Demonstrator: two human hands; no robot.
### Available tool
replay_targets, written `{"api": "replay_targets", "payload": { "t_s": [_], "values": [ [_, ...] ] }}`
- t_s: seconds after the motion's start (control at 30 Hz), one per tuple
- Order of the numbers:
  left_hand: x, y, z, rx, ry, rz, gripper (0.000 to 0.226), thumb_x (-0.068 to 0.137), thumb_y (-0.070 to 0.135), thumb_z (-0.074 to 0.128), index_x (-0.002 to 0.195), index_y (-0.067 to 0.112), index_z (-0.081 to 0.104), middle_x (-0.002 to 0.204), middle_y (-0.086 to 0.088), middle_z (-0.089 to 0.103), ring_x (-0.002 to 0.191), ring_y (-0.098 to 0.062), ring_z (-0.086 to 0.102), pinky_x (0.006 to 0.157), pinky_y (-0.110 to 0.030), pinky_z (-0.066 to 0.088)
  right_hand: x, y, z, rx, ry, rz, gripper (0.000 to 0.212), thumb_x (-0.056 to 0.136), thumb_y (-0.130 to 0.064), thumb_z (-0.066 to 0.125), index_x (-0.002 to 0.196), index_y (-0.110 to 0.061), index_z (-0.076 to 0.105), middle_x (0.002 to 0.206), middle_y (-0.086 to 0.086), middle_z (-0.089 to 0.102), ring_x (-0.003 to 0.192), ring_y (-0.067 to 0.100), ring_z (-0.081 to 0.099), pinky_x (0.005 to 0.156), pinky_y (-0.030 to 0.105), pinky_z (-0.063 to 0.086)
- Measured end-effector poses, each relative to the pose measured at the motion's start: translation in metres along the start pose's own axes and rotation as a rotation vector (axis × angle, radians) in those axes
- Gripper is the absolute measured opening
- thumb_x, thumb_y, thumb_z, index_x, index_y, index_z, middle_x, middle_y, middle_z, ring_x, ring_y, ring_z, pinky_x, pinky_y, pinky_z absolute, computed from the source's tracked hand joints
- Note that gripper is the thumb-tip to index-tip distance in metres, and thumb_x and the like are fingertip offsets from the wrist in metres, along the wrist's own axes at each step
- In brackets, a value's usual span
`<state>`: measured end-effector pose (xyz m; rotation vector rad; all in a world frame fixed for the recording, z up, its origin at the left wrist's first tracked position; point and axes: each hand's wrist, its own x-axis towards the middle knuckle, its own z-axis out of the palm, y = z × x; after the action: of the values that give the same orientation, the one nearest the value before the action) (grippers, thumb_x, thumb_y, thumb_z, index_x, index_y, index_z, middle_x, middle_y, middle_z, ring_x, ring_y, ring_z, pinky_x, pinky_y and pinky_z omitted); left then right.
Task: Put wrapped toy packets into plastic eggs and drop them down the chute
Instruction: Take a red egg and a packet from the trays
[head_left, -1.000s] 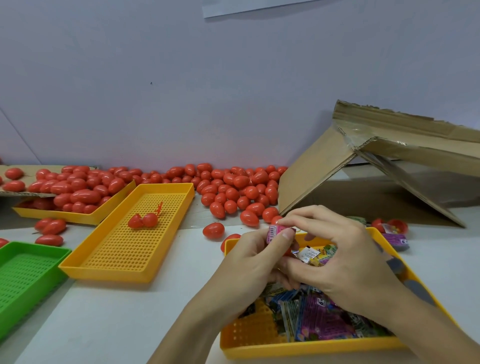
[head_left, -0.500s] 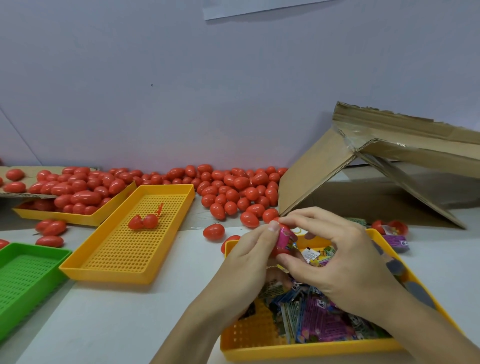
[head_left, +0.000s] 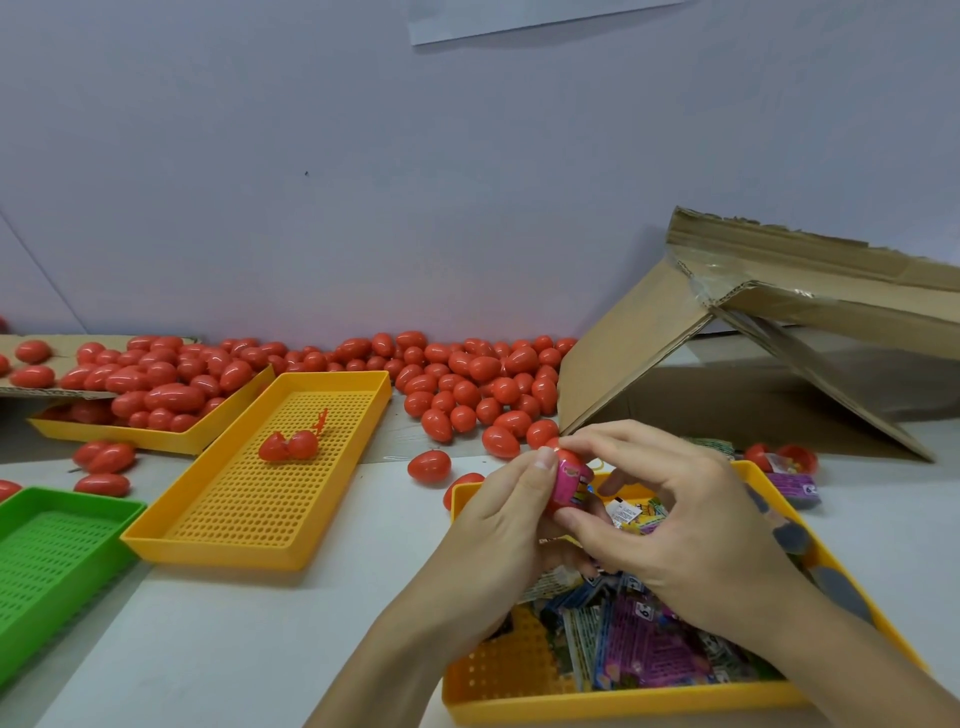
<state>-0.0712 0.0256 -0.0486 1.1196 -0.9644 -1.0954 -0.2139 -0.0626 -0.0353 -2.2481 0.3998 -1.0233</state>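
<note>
The pink packet (head_left: 570, 480) has sunk into the red egg (head_left: 563, 499), fingers (head_left: 540, 462) of both hands pinching it.

Glossy red eggs (head_left: 470, 387) lie heaped along a pale lilac wall (head_left: 363, 182); yellow perforated trays (head_left: 270, 478) flank a green tray (head_left: 47, 551) on a white desk (head_left: 234, 634), beside brown cardboard (head_left: 623, 364) and purple-and-blue printed packets (head_left: 639, 644).
</note>
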Motion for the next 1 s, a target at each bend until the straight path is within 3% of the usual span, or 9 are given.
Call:
{"api": "replay_targets", "payload": {
  "t_s": [0.13, 0.23, 0.37, 0.5, 0.67, 0.93, 1.0],
  "values": [
    [0.002, 0.002, 0.001, -0.067, 0.0, -0.013, 0.046, 0.094, 0.044, 0.053, 0.12, 0.007, 0.065, 0.09, -0.012, 0.071, 0.08, -0.021, 0.068, 0.065, -0.031, 0.055, 0.0, 0.0, 0.0, -0.026, 0.008, -0.001, 0.042, 0.08, -0.027, 0.079, 0.12, -0.022, 0.07, 0.113, -0.018, 0.067, 0.11, 0.006, 0.062, 0.085, 0.021, 0.053],
    [0.004, 0.002, 0.002, 0.019, 0.059, 0.003, 0.046, 0.087, 0.046, 0.066, 0.119, 0.013, 0.063, 0.093, -0.002, 0.073, 0.077, -0.019, 0.071, 0.066, -0.032, 0.057, 0.0, 0.0, 0.002, -0.095, 0.04, -0.005, 0.045, 0.08, -0.029, 0.08, 0.122, -0.02, 0.069, 0.113, -0.017, 0.066, 0.106, 0.0, 0.061, 0.083, 0.014, 0.05],
    [0.005, 0.0, -0.001, 0.135, 0.152, 0.063, 0.038, 0.087, 0.043, 0.07, 0.108, 0.012, 0.068, 0.092, -0.006, 0.072, 0.081, -0.019, 0.071, 0.072, -0.033, 0.058, 0.0, 0.0, 0.002, -0.145, 0.074, -0.002, 0.045, 0.079, -0.029, 0.079, 0.122, -0.02, 0.069, 0.11, -0.015, 0.065, 0.102, -0.006, 0.058, 0.08, 0.003, 0.044],
    [0.004, 0.004, 0.0, -0.008, 0.098, 0.034, 0.034, 0.099, 0.031, 0.052, 0.107, 0.005, 0.071, 0.088, -0.013, 0.073, 0.081, -0.022, 0.07, 0.071, -0.03, 0.058, 0.001, -0.002, 0.003, -0.122, 0.063, 0.014, 0.053, 0.078, -0.051, 0.063, 0.126, -0.027, 0.065, 0.112, -0.022, 0.062, 0.106, -0.007, 0.056, 0.084, 0.009, 0.047],
    [0.004, 0.01, 0.001, -0.275, 0.09, -0.07, 0.035, 0.089, 0.029, 0.054, 0.086, 0.003, 0.077, 0.085, -0.021, 0.072, 0.073, -0.024, 0.07, 0.062, -0.029, 0.059, 0.0, 0.002, 0.003, 0.009, 0.056, 0.1, 0.053, 0.077, -0.052, 0.066, 0.125, -0.03, 0.067, 0.109, -0.021, 0.065, 0.107, 0.003, 0.062, 0.082, 0.023, 0.054],
    [0.005, 0.011, 0.0, -0.332, 0.113, -0.073, 0.033, 0.09, 0.026, 0.061, 0.102, -0.002, 0.072, 0.095, -0.024, 0.072, 0.077, -0.025, 0.069, 0.065, -0.028, 0.058, 0.0, 0.002, 0.003, -0.006, 0.042, 0.133, 0.057, 0.077, -0.059, 0.06, 0.127, -0.033, 0.065, 0.11, -0.023, 0.064, 0.111, 0.002, 0.059, 0.086, 0.026, 0.054],
    [0.005, 0.011, 0.001, -0.28, 0.219, 0.004, 0.034, 0.084, 0.025, 0.07, 0.105, -0.001, 0.07, 0.099, -0.021, 0.073, 0.083, -0.026, 0.072, 0.069, -0.029, 0.059, 0.0, 0.003, 0.003, -0.017, 0.04, 0.15, 0.056, 0.076, -0.06, 0.058, 0.127, -0.036, 0.065, 0.111, -0.026, 0.064, 0.113, -0.001, 0.057, 0.085, 0.023, 0.053]
  ]
}}
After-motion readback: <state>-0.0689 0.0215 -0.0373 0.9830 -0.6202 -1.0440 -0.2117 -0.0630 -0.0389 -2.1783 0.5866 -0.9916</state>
